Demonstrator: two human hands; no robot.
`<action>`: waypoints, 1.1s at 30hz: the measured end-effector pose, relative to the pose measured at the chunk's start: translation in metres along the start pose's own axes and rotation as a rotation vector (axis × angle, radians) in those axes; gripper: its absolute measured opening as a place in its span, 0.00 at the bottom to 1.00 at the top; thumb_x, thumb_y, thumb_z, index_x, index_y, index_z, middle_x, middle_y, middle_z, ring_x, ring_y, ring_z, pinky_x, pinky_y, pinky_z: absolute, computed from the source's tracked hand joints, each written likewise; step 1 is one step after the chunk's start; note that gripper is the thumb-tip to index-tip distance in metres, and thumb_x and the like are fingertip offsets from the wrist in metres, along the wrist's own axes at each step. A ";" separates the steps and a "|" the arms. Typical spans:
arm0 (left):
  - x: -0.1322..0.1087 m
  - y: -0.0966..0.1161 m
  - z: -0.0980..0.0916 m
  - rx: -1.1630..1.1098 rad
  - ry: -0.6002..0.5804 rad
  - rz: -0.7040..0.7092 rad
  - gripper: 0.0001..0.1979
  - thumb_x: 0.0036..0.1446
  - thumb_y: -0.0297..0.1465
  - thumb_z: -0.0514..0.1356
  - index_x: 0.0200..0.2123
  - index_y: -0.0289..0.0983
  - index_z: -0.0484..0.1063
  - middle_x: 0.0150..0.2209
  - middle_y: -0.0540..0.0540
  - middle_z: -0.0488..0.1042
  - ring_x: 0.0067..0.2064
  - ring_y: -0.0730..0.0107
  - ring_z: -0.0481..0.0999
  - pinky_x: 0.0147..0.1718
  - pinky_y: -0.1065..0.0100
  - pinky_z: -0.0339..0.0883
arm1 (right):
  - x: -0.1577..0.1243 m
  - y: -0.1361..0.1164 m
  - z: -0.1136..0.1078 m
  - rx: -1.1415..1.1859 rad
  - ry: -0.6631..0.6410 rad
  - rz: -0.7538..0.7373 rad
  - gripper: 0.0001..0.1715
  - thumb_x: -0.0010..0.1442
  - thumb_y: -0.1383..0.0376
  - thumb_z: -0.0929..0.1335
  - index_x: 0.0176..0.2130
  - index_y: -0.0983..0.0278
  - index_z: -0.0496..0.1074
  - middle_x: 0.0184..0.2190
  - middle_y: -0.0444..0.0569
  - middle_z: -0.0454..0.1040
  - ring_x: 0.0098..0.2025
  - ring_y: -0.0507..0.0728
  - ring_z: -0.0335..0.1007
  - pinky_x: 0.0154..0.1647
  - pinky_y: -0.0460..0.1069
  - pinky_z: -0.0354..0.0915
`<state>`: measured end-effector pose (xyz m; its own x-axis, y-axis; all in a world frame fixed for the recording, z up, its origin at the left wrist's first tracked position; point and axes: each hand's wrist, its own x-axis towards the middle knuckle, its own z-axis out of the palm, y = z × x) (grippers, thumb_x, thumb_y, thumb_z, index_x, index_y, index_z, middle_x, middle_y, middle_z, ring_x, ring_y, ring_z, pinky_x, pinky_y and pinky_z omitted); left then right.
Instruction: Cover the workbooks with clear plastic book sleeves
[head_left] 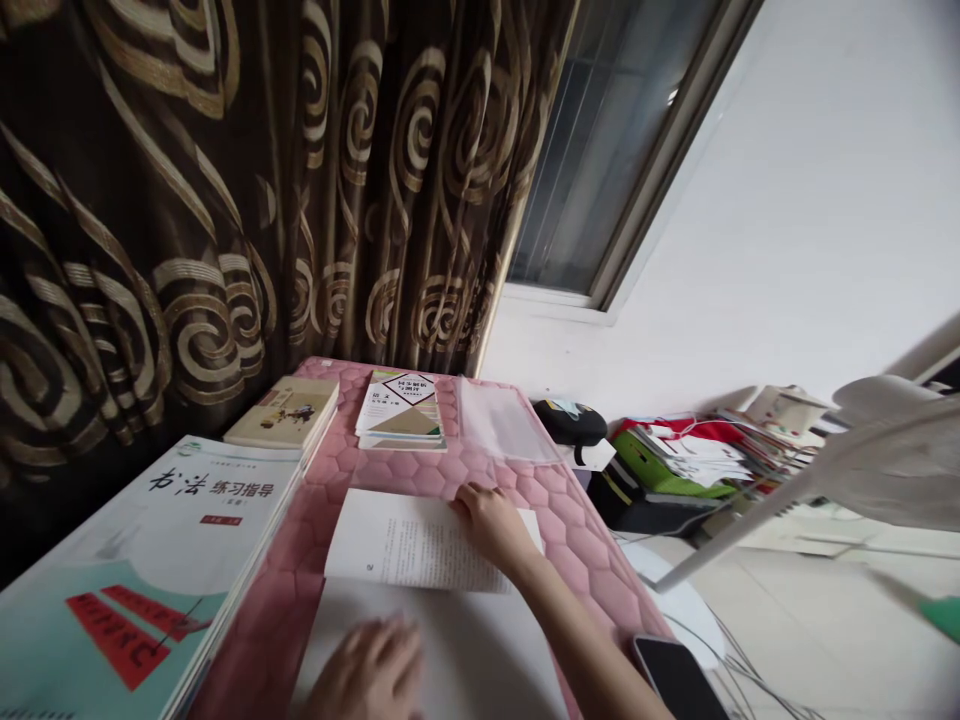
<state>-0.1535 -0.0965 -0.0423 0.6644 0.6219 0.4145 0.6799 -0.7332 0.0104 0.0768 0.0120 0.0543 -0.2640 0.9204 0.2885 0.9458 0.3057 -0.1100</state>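
An open book point(420, 545) lies on the pink padded surface in front of me, with a page of printed text on its far half and a blank pale near page point(480, 650). My right hand point(495, 525) is at the book's far edge, its fingers bent over the edge of the printed page. Over the near page rests my left hand point(371, 665), blurred by motion, its fingers loosely apart and nothing visible in them. Whether it presses on the paper I cannot tell.
Left stand stacked books, a calligraphy workbook point(217, 520) and a smaller tan-covered book point(289, 410). Further back lie workbooks point(401, 405) and a clear plastic sleeve point(506, 425). A black pouch point(570, 420), a phone point(679, 680) and a white fan point(892, 455) are at right.
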 end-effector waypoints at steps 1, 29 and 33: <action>0.013 -0.009 -0.009 0.003 0.024 -0.034 0.23 0.56 0.28 0.60 0.56 0.44 0.70 0.58 0.41 0.73 0.58 0.51 0.72 0.53 0.51 0.72 | 0.003 -0.001 -0.001 -0.004 -0.011 0.012 0.11 0.66 0.69 0.64 0.32 0.63 0.73 0.33 0.51 0.79 0.33 0.57 0.75 0.35 0.49 0.59; 0.063 -0.110 0.001 -0.956 0.399 -1.134 0.22 0.38 0.41 0.65 0.36 0.38 0.66 0.23 0.49 0.77 0.27 0.60 0.78 0.28 0.64 0.69 | -0.021 -0.068 0.019 0.212 -0.027 -0.184 0.30 0.61 0.52 0.69 0.60 0.56 0.67 0.65 0.54 0.61 0.66 0.69 0.53 0.65 0.68 0.50; 0.069 -0.128 0.002 -0.739 0.209 -1.115 0.15 0.43 0.41 0.62 0.33 0.38 0.69 0.26 0.45 0.78 0.32 0.57 0.79 0.29 0.65 0.67 | -0.021 -0.076 0.048 0.235 -0.177 -0.135 0.35 0.62 0.47 0.66 0.63 0.56 0.63 0.69 0.55 0.53 0.68 0.73 0.49 0.64 0.72 0.48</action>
<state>-0.1938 0.0407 -0.0171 -0.2312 0.9729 -0.0066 0.4532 0.1137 0.8841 0.0013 -0.0193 0.0107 -0.4321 0.8896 0.1480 0.8358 0.4566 -0.3049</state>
